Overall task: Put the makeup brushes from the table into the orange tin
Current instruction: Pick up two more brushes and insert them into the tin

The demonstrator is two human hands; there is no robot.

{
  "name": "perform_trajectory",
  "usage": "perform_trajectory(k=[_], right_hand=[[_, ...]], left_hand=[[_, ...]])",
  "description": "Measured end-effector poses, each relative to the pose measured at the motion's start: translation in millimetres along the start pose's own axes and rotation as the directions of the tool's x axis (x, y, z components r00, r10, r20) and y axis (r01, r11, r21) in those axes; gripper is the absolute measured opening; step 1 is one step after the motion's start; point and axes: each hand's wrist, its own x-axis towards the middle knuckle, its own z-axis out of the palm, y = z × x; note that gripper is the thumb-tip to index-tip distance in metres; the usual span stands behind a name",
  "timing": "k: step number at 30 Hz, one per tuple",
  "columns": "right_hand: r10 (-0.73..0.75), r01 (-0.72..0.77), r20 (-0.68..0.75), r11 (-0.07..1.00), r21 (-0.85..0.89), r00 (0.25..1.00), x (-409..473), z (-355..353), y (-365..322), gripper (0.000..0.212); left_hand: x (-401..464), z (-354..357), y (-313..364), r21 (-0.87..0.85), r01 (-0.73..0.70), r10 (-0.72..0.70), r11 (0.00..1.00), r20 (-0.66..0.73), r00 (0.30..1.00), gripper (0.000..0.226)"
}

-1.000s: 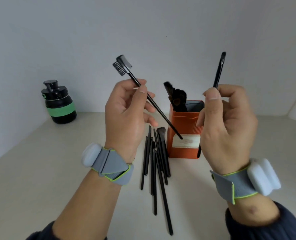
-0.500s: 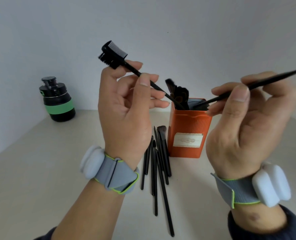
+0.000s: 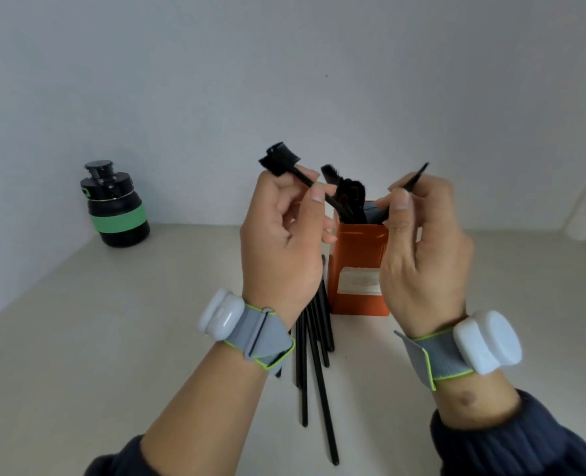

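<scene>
The orange tin (image 3: 356, 262) stands upright on the table between my two hands, with several black brushes (image 3: 348, 195) sticking out of its top. My left hand (image 3: 281, 242) pinches a black comb brush (image 3: 279, 159) by its handle, comb head up and left, handle end slanting down into the tin's mouth. My right hand (image 3: 422, 249) grips a thin black brush (image 3: 410, 178), tip up and right, lower end pointing into the tin. Several more black brushes (image 3: 313, 359) lie on the table in front of the tin, partly hidden by my left wrist.
A black bottle with a green band (image 3: 115, 206) stands at the back left by the wall. A white object (image 3: 583, 214) sits at the far right edge. The pale table (image 3: 113, 338) runs to the wall behind the tin.
Both hands have come down and closer together over the tin. Each brush has tipped so its handle end now points into the tin's mouth.
</scene>
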Motion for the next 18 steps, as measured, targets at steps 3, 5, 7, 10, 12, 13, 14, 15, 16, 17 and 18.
perform_trajectory(k=[3,5,7,10,12,13,14,15,16,17,18], right_hand=[[-0.025,0.029,0.044,0.995,-0.098,0.999,0,1,6,0.018],[-0.026,0.035,0.052,0.984,-0.175,0.998,1,2,10,0.021],[-0.003,0.019,0.067,0.971,-0.238,0.998,1,3,13,0.023],[0.031,-0.007,0.08,0.957,-0.291,0.996,0,5,17,0.021],[0.045,-0.02,0.075,0.951,-0.307,0.996,-1,6,17,0.019],[0.053,-0.026,0.076,0.948,-0.319,0.996,-1,6,17,0.018],[0.061,-0.031,0.079,0.942,-0.333,0.995,-2,7,17,0.019],[0.072,-0.039,0.083,0.937,-0.348,0.994,-3,7,17,0.02],[0.086,-0.05,0.085,0.933,-0.357,0.993,-3,7,17,0.021],[0.103,-0.065,0.087,0.931,-0.359,0.991,-3,7,16,0.024],[0.122,-0.082,0.091,0.93,-0.359,0.988,-3,7,15,0.027]], left_hand=[[-2,7,-8,0.02,0.057,-0.057,0.998,0.013,0.998,0.011],[-3,10,-15,0.063,0.105,-0.106,0.993,0.009,0.994,0.01],[-3,13,-21,0.12,0.151,-0.152,0.981,-0.002,0.988,0.007],[-5,18,-28,0.15,0.214,-0.217,0.965,0.005,0.976,0.002],[-7,20,-31,0.146,0.25,-0.254,0.957,0.013,0.967,0.003],[-7,21,-31,0.161,0.26,-0.267,0.952,0.02,0.964,0.004],[-8,21,-32,0.182,0.267,-0.276,0.946,0.027,0.961,0.006],[-8,21,-33,0.206,0.272,-0.285,0.94,0.034,0.958,0.009],[-9,21,-33,0.23,0.278,-0.295,0.933,0.042,0.955,0.012],[-9,21,-34,0.244,0.286,-0.306,0.927,0.049,0.951,0.013],[-10,20,-34,0.252,0.291,-0.314,0.923,0.059,0.948,0.011]])
